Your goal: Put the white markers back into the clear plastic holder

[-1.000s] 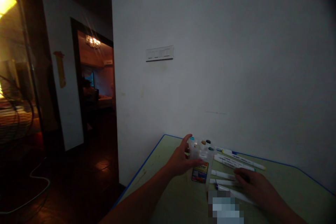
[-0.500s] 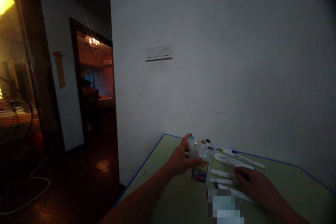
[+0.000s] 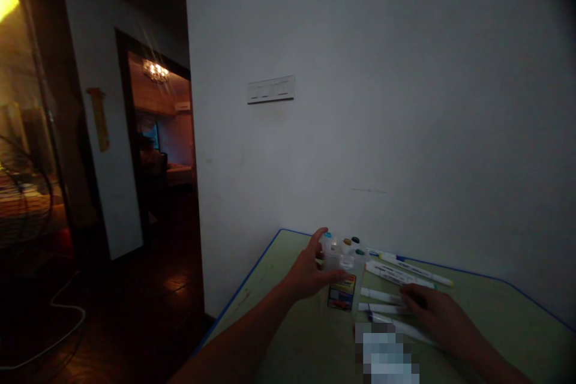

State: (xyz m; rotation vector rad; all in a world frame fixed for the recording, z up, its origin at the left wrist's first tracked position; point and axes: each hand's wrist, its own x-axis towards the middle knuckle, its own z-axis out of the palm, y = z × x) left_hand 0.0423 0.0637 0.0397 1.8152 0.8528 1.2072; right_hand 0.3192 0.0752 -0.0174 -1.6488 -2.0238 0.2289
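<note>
My left hand [image 3: 308, 273] is wrapped round a clear plastic marker case [image 3: 344, 267], thumb across its front and index finger at the upper back edge. A coloured label [image 3: 342, 293] is on the case's front. Several markers with blue, brown and dark green ends [image 3: 347, 242] stand upright in it. To the right, my right hand [image 3: 427, 306] is low over the table, fingers curled and closed at the end of a white marker [image 3: 381, 295]. Another white marker [image 3: 382, 308] runs under its fingers, and a purple-tipped marker [image 3: 400, 328] lies nearer me, partly behind the hand.
White markers [image 3: 400, 274] and a yellow-ended marker [image 3: 425, 272] lie behind my right hand. The green table [image 3: 288, 336] has a blue edge and meets a grey wall [image 3: 360, 102]. A pixelated patch [image 3: 387, 354] hides something at the front. A white cable [image 3: 83, 318] runs over the floor.
The view has shifted very slightly. Both hands, the case and the markers keep the same places relative to one another.
</note>
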